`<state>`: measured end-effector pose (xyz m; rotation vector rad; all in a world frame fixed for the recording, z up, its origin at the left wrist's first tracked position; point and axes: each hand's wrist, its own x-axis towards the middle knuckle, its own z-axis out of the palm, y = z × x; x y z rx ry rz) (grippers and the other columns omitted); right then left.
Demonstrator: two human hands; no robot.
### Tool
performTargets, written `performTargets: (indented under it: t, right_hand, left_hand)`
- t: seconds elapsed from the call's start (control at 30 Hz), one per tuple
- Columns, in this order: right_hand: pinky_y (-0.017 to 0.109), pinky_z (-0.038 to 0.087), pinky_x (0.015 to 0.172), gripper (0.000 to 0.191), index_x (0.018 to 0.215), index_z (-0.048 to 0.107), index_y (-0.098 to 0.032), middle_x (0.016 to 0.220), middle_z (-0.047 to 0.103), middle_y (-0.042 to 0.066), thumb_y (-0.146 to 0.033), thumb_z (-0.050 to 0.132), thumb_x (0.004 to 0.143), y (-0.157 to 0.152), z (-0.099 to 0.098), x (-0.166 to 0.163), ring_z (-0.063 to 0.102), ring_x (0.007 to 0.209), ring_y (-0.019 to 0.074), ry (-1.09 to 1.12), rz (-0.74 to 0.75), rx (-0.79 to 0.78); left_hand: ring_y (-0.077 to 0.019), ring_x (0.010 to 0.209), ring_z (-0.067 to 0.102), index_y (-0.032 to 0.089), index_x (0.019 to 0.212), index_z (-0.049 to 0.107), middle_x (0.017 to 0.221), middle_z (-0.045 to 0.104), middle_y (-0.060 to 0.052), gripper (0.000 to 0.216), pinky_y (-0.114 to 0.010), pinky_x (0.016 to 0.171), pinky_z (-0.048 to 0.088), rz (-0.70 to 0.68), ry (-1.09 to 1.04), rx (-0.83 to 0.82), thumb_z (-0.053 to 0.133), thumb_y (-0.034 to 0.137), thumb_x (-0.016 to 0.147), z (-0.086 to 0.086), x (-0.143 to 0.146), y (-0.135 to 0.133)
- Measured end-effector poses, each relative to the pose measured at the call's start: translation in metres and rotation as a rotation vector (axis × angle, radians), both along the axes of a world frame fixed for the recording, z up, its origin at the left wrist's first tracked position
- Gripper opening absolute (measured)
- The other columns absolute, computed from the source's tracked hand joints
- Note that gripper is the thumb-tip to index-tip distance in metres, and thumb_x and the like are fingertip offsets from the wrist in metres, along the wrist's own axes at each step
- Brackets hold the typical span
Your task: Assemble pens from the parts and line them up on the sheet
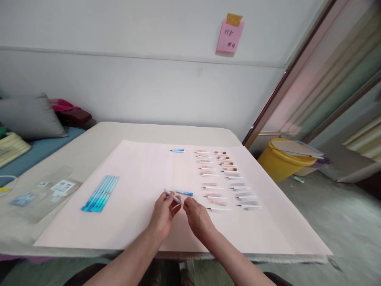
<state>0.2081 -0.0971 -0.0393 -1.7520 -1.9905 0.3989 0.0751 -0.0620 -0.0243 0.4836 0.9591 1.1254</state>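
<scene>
A slim pale blue pen (172, 195) is held slantwise between my two hands, over the near middle of the pink sheet. My left hand (162, 212) pinches its barrel. The fingers of my right hand (198, 216) are closed at its lower right end, hiding that tip. Just beyond my hands lies a blue tube-shaped piece (184, 193), apparently a pen cap or sleeve. Farther off, a pen with a blue piece beside it (177, 151) rests on the sheet. To the right, several white pens (216, 197) lie in two columns, each beside a patterned piece.
Several blue pens in a clear pack (101, 194) lie on the left of the pink sheet (143, 167). Clear plastic wrappers (44, 190) are at the table's far left. A yellow bin (275, 163) stands on the floor at right, and a wall rises behind the table.
</scene>
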Motion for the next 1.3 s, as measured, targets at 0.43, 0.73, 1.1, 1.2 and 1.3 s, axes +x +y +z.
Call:
performTargets:
  t: [0.43,0.73,1.1,1.2,1.3]
  right_hand:
    - [0.02,0.037,0.052,0.013,0.074,0.049,-0.021,0.057,0.056,-0.003,-0.021,0.042,0.085,-0.004,0.002,-0.005,0.053,0.052,0.0119,0.438,-0.086,-0.1]
    - [0.021,0.04,0.053,0.012,0.079,0.05,-0.021,0.058,0.056,-0.003,-0.029,0.045,0.086,0.003,0.005,0.0,0.056,0.054,0.0128,0.422,-0.093,-0.135]
    - [0.029,0.04,0.076,0.033,0.118,0.048,-0.018,0.11,0.056,0.01,-0.012,0.041,0.086,0.022,-0.03,0.013,0.05,0.098,0.0218,-0.333,-0.086,0.026]
    - [0.026,0.038,0.065,0.023,0.105,0.053,-0.021,0.099,0.056,0.007,-0.012,0.04,0.088,0.021,-0.037,0.008,0.051,0.091,0.0209,-0.363,-0.077,0.008]
    - [0.025,0.034,0.057,0.018,0.09,0.054,-0.02,0.092,0.055,0.005,-0.01,0.039,0.088,0.02,-0.039,0.007,0.053,0.08,0.018,-0.334,-0.082,-0.014]
  left_hand:
    - [-0.018,0.072,0.065,0.017,0.078,0.051,0.078,0.065,-0.009,0.014,-0.035,0.072,0.053,-0.094,-0.071,-0.011,0.061,0.027,0.079,-0.003,0.004,-0.009]
    - [-0.0187,0.074,0.066,0.015,0.076,0.051,0.077,0.064,-0.011,0.007,-0.036,0.072,0.055,-0.016,-0.104,-0.131,0.053,0.013,0.082,-0.005,-0.006,0.005]
    - [-0.017,0.072,0.066,0.015,0.075,0.05,0.076,0.064,-0.009,0.01,-0.034,0.069,0.056,0.142,-0.101,-0.125,0.051,0.009,0.083,-0.004,-0.025,0.029]
    - [-0.0177,0.073,0.066,0.015,0.075,0.049,0.077,0.064,-0.01,0.01,-0.035,0.068,0.056,0.151,-0.087,-0.122,0.05,0.011,0.084,-0.005,-0.025,0.029]
    - [-0.017,0.073,0.066,0.016,0.076,0.049,0.077,0.065,-0.01,0.009,-0.034,0.068,0.055,0.148,-0.064,-0.1,0.05,0.011,0.084,-0.008,-0.024,0.029]
